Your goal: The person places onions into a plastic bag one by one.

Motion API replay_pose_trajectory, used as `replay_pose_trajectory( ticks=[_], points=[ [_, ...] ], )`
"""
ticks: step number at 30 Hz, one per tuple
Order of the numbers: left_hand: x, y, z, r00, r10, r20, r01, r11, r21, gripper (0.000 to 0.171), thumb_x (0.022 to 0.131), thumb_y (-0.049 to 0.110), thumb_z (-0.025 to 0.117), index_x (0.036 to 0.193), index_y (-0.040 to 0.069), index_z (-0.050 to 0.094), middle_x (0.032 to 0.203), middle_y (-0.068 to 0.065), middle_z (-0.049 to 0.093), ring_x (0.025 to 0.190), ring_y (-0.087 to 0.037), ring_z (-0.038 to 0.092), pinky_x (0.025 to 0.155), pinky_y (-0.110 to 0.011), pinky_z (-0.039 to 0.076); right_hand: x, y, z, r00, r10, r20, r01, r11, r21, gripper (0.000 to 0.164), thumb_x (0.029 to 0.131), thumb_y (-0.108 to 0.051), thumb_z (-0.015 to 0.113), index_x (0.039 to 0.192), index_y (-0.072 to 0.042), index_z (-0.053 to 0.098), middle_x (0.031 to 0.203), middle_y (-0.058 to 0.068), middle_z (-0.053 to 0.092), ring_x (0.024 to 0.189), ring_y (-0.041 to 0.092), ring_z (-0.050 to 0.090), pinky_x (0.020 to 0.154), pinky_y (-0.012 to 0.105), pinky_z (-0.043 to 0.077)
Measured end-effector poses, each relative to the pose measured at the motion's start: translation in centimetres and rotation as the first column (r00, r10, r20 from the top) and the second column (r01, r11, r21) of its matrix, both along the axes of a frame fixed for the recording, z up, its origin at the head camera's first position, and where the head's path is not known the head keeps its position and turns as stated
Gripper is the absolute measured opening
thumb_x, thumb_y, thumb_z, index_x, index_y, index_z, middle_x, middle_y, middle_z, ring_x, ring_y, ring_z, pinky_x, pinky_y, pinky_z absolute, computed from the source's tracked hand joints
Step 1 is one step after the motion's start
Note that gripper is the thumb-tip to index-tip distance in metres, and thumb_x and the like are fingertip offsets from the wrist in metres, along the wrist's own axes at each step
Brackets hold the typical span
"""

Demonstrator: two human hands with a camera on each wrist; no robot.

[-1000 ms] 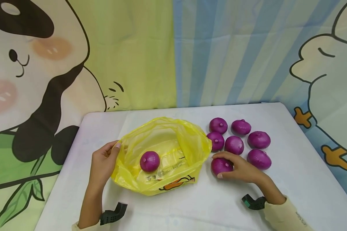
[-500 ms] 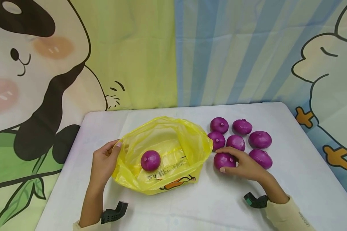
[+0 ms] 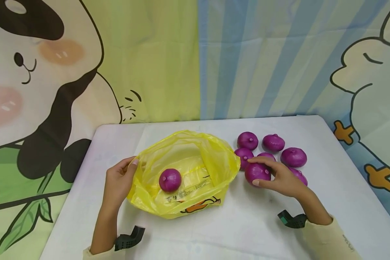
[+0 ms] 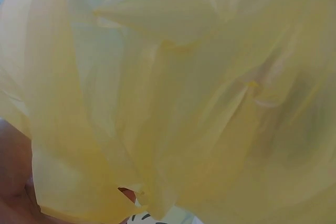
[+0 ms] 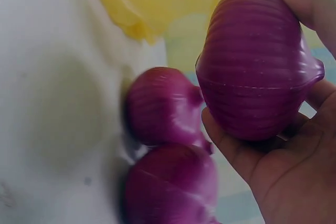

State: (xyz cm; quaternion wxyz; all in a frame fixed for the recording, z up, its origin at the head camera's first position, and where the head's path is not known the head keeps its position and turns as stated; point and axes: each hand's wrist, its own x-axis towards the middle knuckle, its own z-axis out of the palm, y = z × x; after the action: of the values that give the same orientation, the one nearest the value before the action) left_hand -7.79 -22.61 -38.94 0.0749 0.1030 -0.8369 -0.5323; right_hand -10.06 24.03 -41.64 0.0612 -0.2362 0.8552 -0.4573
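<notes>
- Already, one onion [image 3: 170, 180] lay inside the yellow bag [image 3: 220, 153]; a second onion [image 3: 256, 174], lifted outside the bag, was gripped by the right hand [image 3: 282, 179].
- Six more onions [image 3: 294, 157] were left on the surface [image 3: 240, 231], some partly hidden by the right hand.
- The left hand [image 3: 118, 182] pinched the bag's left rim, its mouth gaping.
- The bag's right wall stood between both those onions; cartoon-print cloth [image 3: 165, 68] hung behind.

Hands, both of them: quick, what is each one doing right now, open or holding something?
Left hand: holding the yellow bag by its edge.
Right hand: holding a purple onion, lifted off the table.
</notes>
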Motion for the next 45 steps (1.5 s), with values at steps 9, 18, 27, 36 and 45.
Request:
replay_pose_trajectory(
  ticks=[9, 18, 27, 36, 45],
  points=[
    [0.1, 0.0, 0.0, 1.0, -0.012, -0.004, 0.012, 1.0, 0.01, 0.043, 0.098, 0.04, 0.056, 0.122, 0.005, 0.067, 0.107, -0.013, 0.07, 0.08, -0.016, 0.065, 0.066, -0.022, 0.054, -0.9, -0.3, 2.8, 0.997, 0.0, -0.079, -0.002, 1.0, -0.025, 0.062, 0.079, -0.007, 0.08, 0.135, -0.015, 0.056, 0.133, 0.0, 0.054, 0.114, 0.012, 0.054, 0.083, 0.026, 0.052],
    [0.0, 0.2, -0.1, 1.0, -0.023, -0.016, 0.023, 1.0, 0.02, 0.043, 0.098, 0.04, 0.057, 0.12, 0.005, 0.068, 0.106, -0.013, 0.07, 0.08, -0.016, 0.066, 0.066, -0.022, 0.054, -1.4, -1.2, 4.7, 1.0, -0.006, -0.014, 0.005, 0.999, -0.052, 0.062, 0.081, -0.01, 0.079, 0.137, -0.019, 0.054, 0.136, 0.007, 0.048, 0.117, 0.036, 0.051, 0.079, 0.039, 0.056],
    [0.1, 0.2, -0.2, 1.0, -0.024, -0.014, 0.024, 0.999, 0.021, 0.043, 0.098, 0.041, 0.057, 0.12, 0.006, 0.068, 0.107, -0.012, 0.07, 0.082, -0.017, 0.066, 0.067, -0.023, 0.054, -2.4, -2.9, 6.2, 0.999, 0.037, 0.005, -0.036, 0.996, -0.079, 0.063, 0.081, -0.013, 0.081, 0.137, -0.021, 0.055, 0.137, 0.003, 0.05, 0.119, 0.033, 0.049, 0.082, 0.04, 0.055],
    [0.1, 0.3, -0.2, 0.999, -0.028, -0.02, 0.029, 0.999, 0.014, 0.043, 0.098, 0.041, 0.057, 0.119, 0.005, 0.069, 0.106, -0.012, 0.07, 0.083, -0.018, 0.066, 0.068, -0.022, 0.054, -3.6, -4.4, 7.1, 0.988, 0.151, -0.019, -0.152, 0.983, -0.107, 0.062, 0.081, -0.009, 0.079, 0.137, -0.016, 0.054, 0.138, 0.002, 0.05, 0.118, 0.024, 0.051, 0.084, 0.034, 0.054],
    [0.1, 0.4, 0.0, 0.999, -0.043, -0.027, 0.043, 0.999, 0.01, 0.044, 0.098, 0.041, 0.057, 0.119, 0.004, 0.068, 0.105, -0.012, 0.07, 0.082, -0.019, 0.066, 0.068, -0.022, 0.054, -4.8, -6.4, 8.5, 0.966, 0.259, -0.02, -0.258, 0.947, -0.193, 0.065, 0.079, -0.005, 0.08, 0.138, -0.012, 0.053, 0.137, 0.004, 0.051, 0.119, 0.025, 0.052, 0.084, 0.039, 0.054]
  ],
)
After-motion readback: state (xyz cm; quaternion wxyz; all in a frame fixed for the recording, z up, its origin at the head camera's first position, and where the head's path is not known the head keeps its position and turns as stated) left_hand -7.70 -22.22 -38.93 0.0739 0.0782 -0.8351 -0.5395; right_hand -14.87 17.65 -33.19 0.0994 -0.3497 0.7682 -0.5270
